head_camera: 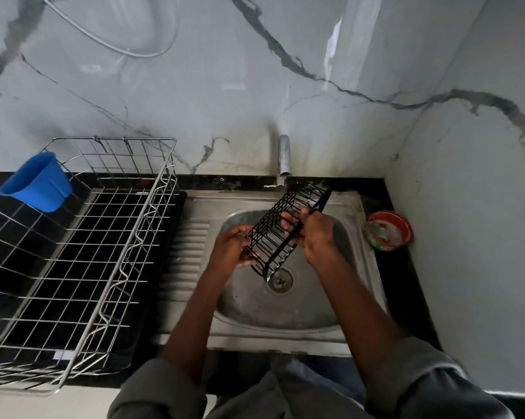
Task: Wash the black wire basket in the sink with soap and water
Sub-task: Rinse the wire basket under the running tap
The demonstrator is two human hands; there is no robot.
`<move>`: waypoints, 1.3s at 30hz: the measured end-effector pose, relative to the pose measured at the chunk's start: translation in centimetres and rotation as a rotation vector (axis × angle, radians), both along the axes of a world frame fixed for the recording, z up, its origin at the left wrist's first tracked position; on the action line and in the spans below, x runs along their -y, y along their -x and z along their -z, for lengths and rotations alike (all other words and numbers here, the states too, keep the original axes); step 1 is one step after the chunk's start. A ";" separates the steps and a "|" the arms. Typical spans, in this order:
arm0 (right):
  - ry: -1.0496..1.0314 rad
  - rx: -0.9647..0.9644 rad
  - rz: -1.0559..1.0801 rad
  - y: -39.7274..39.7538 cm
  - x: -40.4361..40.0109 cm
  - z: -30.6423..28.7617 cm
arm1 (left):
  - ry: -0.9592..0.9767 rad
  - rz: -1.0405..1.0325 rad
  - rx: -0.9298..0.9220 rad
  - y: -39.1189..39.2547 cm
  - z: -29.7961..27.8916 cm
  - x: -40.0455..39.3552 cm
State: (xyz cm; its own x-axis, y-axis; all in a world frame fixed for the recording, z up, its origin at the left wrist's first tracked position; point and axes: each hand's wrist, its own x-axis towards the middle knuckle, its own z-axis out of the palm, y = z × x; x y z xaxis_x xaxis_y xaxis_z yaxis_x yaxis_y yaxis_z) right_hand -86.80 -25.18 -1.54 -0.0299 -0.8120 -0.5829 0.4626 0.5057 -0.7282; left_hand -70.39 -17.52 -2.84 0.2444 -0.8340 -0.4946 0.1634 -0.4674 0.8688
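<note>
The black wire basket (pixel 280 229) is held tilted above the steel sink (pixel 246 300), its far end up near the tap (pixel 284 160) and its near end low over the drain (pixel 280 279). My left hand (pixel 235 247) grips the basket's lower left end, fingers curled around the wires. My right hand (pixel 314 232) holds the basket's right side rail, with fingers wrapped through the mesh. I see no water running from the tap.
A large steel dish rack (pixel 83 255) stands on the black counter at the left, with a blue plastic cup (pixel 37 182) hung on its far corner. A red and green soap tub (pixel 389 229) sits right of the sink. Marble walls close in behind and to the right.
</note>
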 end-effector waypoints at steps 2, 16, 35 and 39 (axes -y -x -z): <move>0.012 -0.064 0.017 0.5 0.1 0.7 | 0.020 0.134 0.040 -1.2 0.6 0.0; -0.001 -0.015 0.006 5.6 0.8 3.4 | -0.169 0.171 0.090 0.8 5.8 2.5; -0.118 -0.425 -0.133 7.1 -0.4 6.6 | -0.202 0.123 -0.059 2.3 6.5 5.0; -0.014 -0.508 -0.314 6.0 -1.7 5.9 | -0.182 0.121 0.036 2.2 6.3 4.2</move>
State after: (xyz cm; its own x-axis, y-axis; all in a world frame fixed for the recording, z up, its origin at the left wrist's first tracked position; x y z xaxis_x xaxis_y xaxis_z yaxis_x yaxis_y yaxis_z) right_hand -92.80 -23.46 -7.47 -0.0679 -0.8195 -0.5690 -0.1155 0.5729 -0.8114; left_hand -72.62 -21.71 -9.12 0.1679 -0.7563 -0.6323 0.0672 -0.6312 0.7727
